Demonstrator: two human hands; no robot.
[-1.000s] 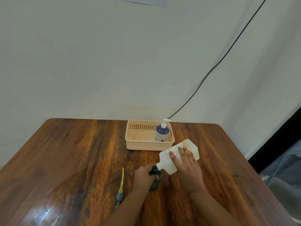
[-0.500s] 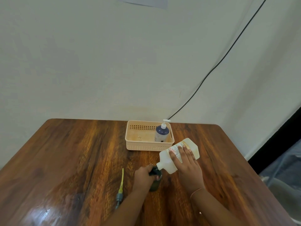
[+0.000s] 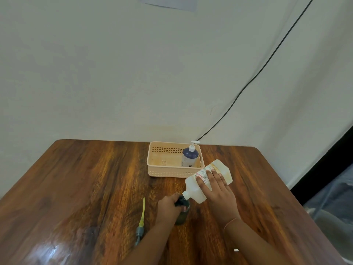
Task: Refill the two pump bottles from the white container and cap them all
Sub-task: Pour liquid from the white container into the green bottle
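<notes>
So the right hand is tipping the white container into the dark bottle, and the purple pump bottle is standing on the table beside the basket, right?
Not quite. In the head view, the purple pump bottle stands inside the basket, at its right end. The rest holds.

table (image 3: 95, 188): brown streaked woodgrain | basket (image 3: 168, 172): peach, perforated dot rows | pump bottle (image 3: 189, 157): dark blue, white pump | container (image 3: 193, 185): translucent white, red-printed label | dip tube (image 3: 142, 213): yellow, grey collar

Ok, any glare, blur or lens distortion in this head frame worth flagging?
Head view: bright glare patch on the table at near left; wide-angle bend shows in the table edges; the dark bottle under the white container is soft and murky; elsewhere fairly sharp.
</notes>
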